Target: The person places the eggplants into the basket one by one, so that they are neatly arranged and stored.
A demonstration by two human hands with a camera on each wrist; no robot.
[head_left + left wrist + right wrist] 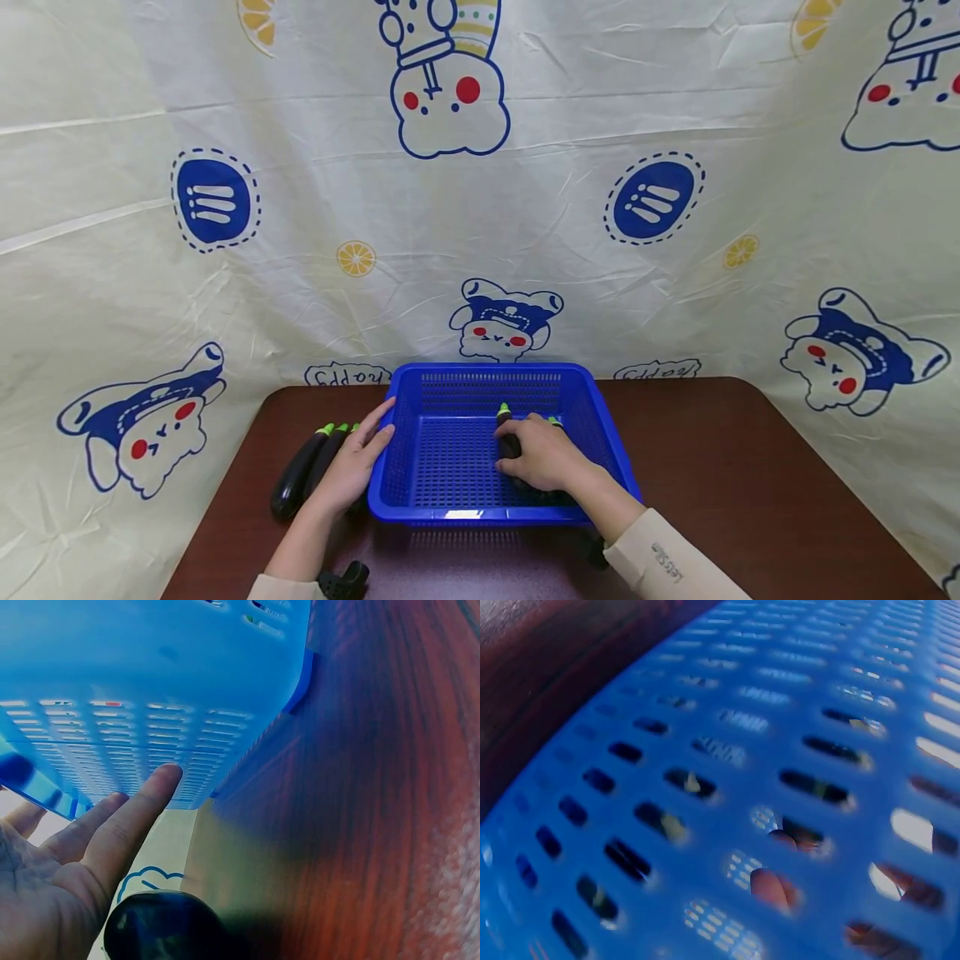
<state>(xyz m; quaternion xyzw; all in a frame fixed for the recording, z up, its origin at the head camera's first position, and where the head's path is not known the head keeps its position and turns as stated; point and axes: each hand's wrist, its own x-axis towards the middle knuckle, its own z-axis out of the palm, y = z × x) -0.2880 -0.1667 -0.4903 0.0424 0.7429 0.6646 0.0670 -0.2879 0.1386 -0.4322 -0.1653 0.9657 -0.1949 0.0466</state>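
Observation:
A blue plastic basket [480,515] with slotted walls stands on the table. Inside it, toward the right, my right hand [543,454] grips a dark eggplant [510,446] with a green stem end. Another green stem [555,422] shows just behind that hand; the rest of that eggplant is mostly hidden. My left hand [352,467] lies at the basket's left side, fingers extended against the rim. The left wrist view shows the left fingers [127,825] nearly straight along the outer wall. Through the slots in the right wrist view, fingertips [771,889] are partly visible.
Several eggplants [300,475] lie side by side on the brown table [712,467], left of the basket and partly behind the left hand. A pale printed sheet [540,200] hangs behind and beside the table. The basket's back wall stands near the table's far edge.

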